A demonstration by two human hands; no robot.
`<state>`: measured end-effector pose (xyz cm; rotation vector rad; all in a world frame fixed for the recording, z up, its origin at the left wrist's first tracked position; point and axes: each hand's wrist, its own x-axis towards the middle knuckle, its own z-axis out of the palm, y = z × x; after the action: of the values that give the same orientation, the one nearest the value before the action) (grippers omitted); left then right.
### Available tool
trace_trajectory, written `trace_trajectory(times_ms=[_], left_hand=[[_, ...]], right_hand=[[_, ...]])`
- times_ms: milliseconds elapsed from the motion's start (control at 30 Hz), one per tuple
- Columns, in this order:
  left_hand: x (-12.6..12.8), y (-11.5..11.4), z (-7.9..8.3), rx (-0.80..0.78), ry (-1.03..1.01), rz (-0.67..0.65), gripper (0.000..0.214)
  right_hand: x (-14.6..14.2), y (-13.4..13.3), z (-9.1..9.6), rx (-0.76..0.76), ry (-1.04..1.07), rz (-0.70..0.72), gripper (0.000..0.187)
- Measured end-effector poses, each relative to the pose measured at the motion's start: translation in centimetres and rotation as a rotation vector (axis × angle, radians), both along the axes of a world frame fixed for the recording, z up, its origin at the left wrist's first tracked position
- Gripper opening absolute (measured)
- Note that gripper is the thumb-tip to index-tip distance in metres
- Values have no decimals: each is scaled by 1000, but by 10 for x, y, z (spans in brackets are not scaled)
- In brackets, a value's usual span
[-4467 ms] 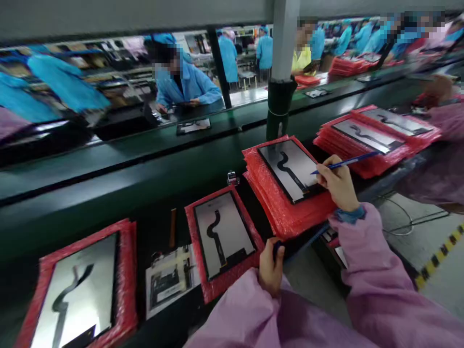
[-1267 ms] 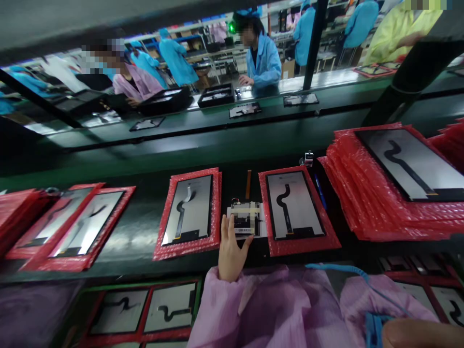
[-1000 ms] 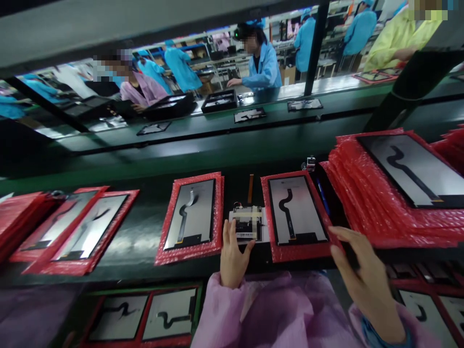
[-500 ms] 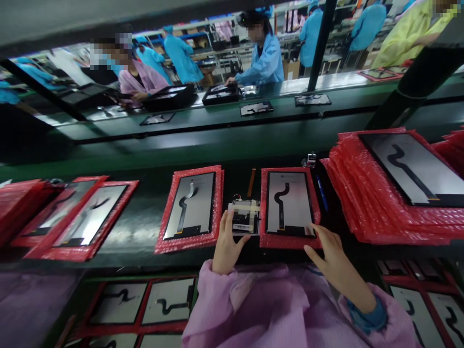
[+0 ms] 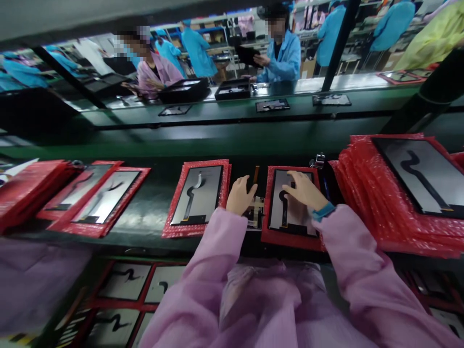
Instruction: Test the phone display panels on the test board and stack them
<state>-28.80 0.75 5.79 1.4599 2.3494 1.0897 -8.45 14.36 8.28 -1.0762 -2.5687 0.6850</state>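
Near the left end of the dark green table (image 5: 155,205), a red stack (image 5: 36,193) rises by the front edge, and just to its right two panels on red wrap overlap, the nearer panel (image 5: 108,197) slanting with its lower end toward that front edge. Next, past a strip of bare tabletop, comes another silver panel (image 5: 206,195) on its own red wrap, a dark ribbon curving up its face. The left hand (image 5: 240,195) hangs just beyond this wrap's right edge, its thumb well away from its curled fingers and nothing to be seen between them; whether its fingertips touch anything below, I cannot tell. Partly hidden by that hand, a small circuit assembly (image 5: 257,212) lies to its right, with an orange strip (image 5: 256,172) behind it, farther from the table's front edge. Right of the assembly is the middle panel (image 5: 296,213), flat on red wrap (image 5: 290,240) near the front edge. The right hand (image 5: 305,190) is over this panel's upper right part, thumb and forefinger wide apart, the thumb close to the top bend of the black ribbon (image 5: 284,211); contact is unclear. Farther right are a metal counter (image 5: 319,161), a blue pen (image 5: 325,186) and a tall red pile (image 5: 362,203) with a panel on top.
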Motion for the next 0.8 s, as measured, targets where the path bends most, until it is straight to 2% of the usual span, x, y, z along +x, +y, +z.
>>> trace_trajectory(times_ms=[67,167,267,433,567,667,733,800], left_hand=[[-3,25,-7,-43,6,31,27],[-9,38,-19,-30,-21,52,13],[-17,34,-22,3,-90,44,15],[-26,31,-16,81,-291,-58,8],[-25,35,-16,186,-564,-134,23],[-21,38,-19,258,-751,-140,56],[-19,38,-20,298,-779,-148,71],[-18,38,-20,320,-784,-183,73]], right_hand=[[-4,0,-17,10,-36,-33,75],[3,-8,-31,18,-157,-23,96],[9,-15,-33,79,-260,4,93],[8,-19,-30,149,-243,23,85],[5,-23,-28,122,-268,-16,84],[4,-27,-25,126,-279,-19,83],[3,-29,-25,137,-278,-14,82],[3,-30,-25,155,-271,-6,79]])
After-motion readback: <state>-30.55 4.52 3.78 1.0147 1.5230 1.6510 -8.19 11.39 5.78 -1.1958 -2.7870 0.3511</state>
